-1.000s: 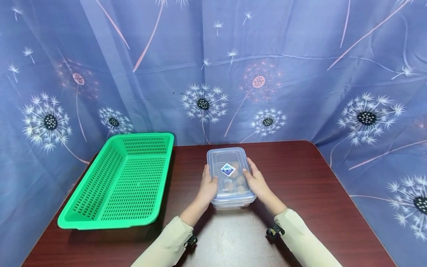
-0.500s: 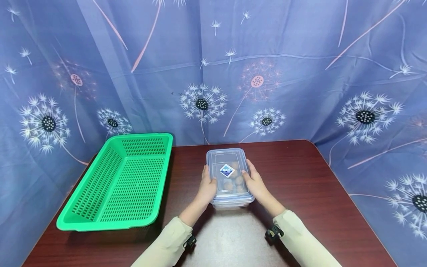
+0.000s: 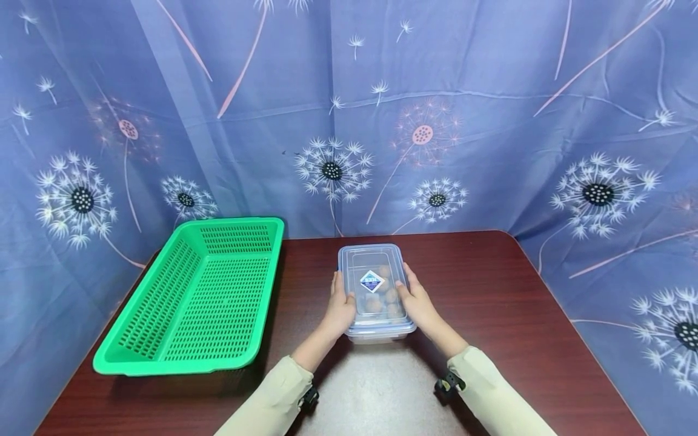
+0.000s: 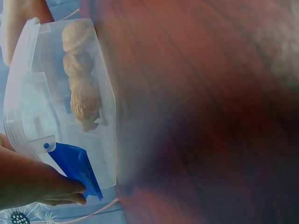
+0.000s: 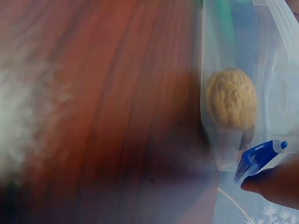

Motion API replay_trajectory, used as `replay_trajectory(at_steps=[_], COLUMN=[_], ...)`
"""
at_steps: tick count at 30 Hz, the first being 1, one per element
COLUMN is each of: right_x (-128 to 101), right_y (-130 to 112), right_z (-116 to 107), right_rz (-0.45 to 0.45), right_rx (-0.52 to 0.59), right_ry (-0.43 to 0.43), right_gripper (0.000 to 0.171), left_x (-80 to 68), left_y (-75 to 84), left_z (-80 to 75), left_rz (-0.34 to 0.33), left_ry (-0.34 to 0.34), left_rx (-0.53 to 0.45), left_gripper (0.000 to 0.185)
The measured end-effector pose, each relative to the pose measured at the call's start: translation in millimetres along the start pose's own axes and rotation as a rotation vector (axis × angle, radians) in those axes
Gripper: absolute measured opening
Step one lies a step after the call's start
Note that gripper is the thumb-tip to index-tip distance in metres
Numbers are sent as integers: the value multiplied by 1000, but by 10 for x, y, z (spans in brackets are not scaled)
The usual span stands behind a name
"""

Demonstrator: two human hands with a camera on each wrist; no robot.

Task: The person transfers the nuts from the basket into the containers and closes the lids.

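Note:
A clear plastic food container (image 3: 360,257) stands on the table in the middle of the head view, its lid on and a diamond-shaped label (image 3: 372,281) on top. Several walnuts (image 5: 231,99) show through its walls. My left hand (image 3: 339,310) holds the left side, thumb at the lid's edge. On the right side my right hand (image 3: 420,306) grips it the same way, thumb on the lid. In the left wrist view a blue latch (image 4: 77,165) slants outward from the lid with fingertips at it. Another blue latch (image 5: 259,156) juts out by the fingers in the right wrist view.
A green slotted plastic basket (image 3: 218,309) sits on the left of the dark red wooden table (image 3: 518,339). Behind the table hangs a blue curtain (image 3: 262,157) with a dandelion print.
Both hands keep hold of the food container. Its far edge sits very slightly nearer in the head view; the basket stays put.

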State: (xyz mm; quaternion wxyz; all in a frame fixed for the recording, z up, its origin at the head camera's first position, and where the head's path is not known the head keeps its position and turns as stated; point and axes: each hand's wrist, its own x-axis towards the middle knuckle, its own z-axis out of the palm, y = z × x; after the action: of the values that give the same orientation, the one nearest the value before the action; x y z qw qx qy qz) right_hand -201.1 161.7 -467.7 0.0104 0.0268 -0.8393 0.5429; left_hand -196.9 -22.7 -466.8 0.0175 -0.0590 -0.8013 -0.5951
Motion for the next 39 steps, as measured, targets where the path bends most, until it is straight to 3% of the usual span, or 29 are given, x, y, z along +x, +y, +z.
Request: replay_trajectory(at_steps=[4,8,13,17,21,28,33,39], right_x=[-9,-12,-22,-19,-15,-8,1,-14], right_y=[25,36,13,-5,-2,4,-17,-6], right_z=[-16,-51,-103,-134,-144,-167,-186,-186], right_rz=[-9,9,140,213,236,264,281,238], right_rx=[-27,26,167,240,260,261,272,300], right_ry=[2,-28,-94,-119,-112,-35,39,99], right_gripper=[55,54,63,68,67,70,75,67], left_x=[4,-3,-7,-13,-26,-47,-53,-59], left_y=[17,15,-31,-47,-42,-36,-16,21], left_z=[-25,-63,-126,-154,-161,-161,-147,-119], left_rz=[-15,-125,-288,-340,-333,-287,-254,-199], left_ry=[-10,-8,-7,-18,11,105,156,205], left_rx=[-18,-78,-191,-260,-262,-116,-66,-34], left_gripper=[61,64,71,76,78,81,80,68])
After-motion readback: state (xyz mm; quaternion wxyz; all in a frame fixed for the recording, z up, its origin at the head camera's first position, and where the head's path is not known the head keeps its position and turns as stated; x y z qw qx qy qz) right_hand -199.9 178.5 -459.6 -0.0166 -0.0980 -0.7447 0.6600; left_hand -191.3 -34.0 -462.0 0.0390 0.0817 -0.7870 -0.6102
